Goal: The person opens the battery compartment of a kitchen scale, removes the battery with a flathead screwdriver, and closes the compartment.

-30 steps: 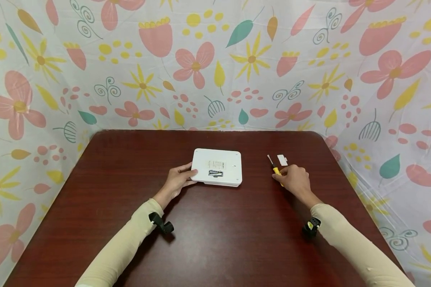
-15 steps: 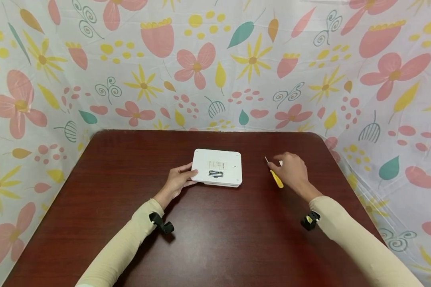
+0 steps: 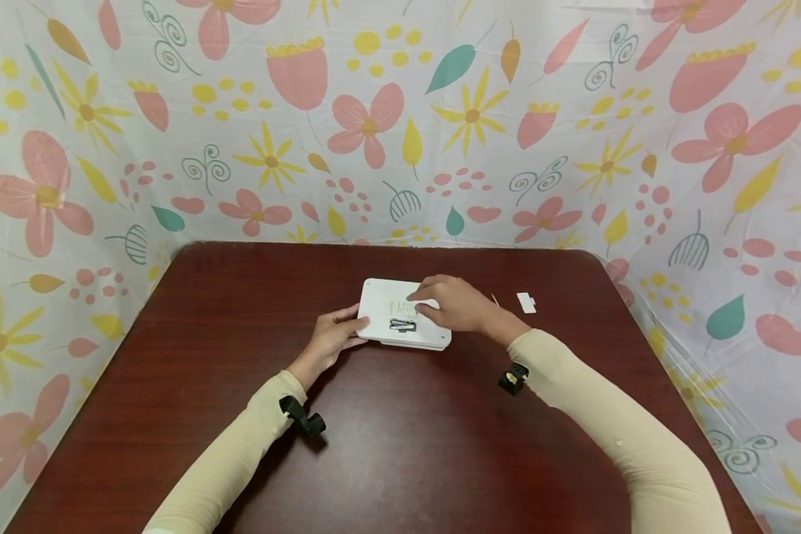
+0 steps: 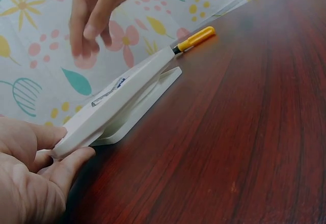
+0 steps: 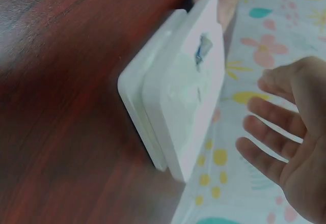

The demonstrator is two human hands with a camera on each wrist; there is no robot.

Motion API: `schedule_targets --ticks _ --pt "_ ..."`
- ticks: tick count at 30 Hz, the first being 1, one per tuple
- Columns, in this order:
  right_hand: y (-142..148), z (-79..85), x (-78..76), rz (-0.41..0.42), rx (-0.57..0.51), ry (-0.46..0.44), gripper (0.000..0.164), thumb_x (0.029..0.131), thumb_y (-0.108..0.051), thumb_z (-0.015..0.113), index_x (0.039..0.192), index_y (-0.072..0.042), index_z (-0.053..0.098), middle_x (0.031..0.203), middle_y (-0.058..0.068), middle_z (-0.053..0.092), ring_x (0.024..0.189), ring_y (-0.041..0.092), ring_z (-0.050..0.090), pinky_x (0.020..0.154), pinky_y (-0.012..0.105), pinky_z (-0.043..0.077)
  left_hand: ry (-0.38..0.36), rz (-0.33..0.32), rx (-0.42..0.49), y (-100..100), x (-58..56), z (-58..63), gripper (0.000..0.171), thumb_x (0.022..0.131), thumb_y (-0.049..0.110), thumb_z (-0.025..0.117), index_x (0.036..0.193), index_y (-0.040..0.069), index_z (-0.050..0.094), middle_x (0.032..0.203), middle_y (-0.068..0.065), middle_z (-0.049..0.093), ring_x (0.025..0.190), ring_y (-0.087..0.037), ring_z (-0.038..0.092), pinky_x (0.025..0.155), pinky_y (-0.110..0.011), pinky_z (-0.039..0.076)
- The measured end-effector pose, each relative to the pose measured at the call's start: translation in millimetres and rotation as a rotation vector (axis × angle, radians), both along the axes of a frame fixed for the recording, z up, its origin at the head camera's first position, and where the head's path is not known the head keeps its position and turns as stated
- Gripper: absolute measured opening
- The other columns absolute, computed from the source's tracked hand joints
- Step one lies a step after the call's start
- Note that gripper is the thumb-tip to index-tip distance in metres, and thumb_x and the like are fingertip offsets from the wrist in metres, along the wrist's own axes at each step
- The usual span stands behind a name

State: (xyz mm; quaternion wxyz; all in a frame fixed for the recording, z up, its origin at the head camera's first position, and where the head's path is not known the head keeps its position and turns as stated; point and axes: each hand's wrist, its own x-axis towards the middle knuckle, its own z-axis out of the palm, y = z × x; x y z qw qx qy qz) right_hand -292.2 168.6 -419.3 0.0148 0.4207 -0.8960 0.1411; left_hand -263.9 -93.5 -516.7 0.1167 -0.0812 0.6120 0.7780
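Note:
A flat white device [image 3: 379,302], label side up, is raised at a tilt over a second white plate, as the left wrist view shows. Its battery slot [image 3: 403,325] is uncovered, with a silvery battery visible inside. My left hand [image 3: 328,337] pinches the device's left edge, thumb on top and fingers below. Above the right part hovers my right hand [image 3: 459,305], its fingers apart and relaxed around nothing in the right wrist view. A yellow-handled screwdriver [image 4: 196,39] lies on the table beyond the device; in the head view the right hand hides most of it.
A small white battery cover [image 3: 526,302] lies on the dark red wooden table [image 3: 400,430], right of the right hand. Flower-patterned cloth [image 3: 400,148] hangs behind the table and along both sides.
My right hand has let go of the screwdriver and moved left from beside the battery cover to over the white device. The left hand keeps its hold, nearly still.

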Motion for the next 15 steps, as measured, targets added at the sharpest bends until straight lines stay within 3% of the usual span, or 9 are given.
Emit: schedule_targets --ticks 9,15 --pt "-22 -25.8 -9.0 0.130 0.059 -0.003 0.021 0.100 -0.014 0.066 0.115 -0.009 0.079 0.108 0.005 0.073 0.100 0.019 0.068 0.087 0.036 0.059 -0.009 -0.004 -0.004 0 -1.9 -2.5 0.053 0.096 -0.003 0.068 0.146 -0.002 0.052 0.138 -0.031 0.057 0.081 -0.016 0.071 0.076 -0.031 0.064" --pt "-30 -32.5 -13.2 0.149 0.065 0.002 0.020 0.098 -0.013 0.066 0.112 -0.011 0.081 0.103 0.003 0.073 0.094 0.017 0.067 0.084 0.034 0.059 -0.002 -0.009 -0.004 0 -2.0 -0.8 0.052 0.096 -0.002 0.068 0.146 -0.002 0.053 0.139 -0.031 0.057 0.080 -0.015 0.070 0.077 -0.030 0.064"
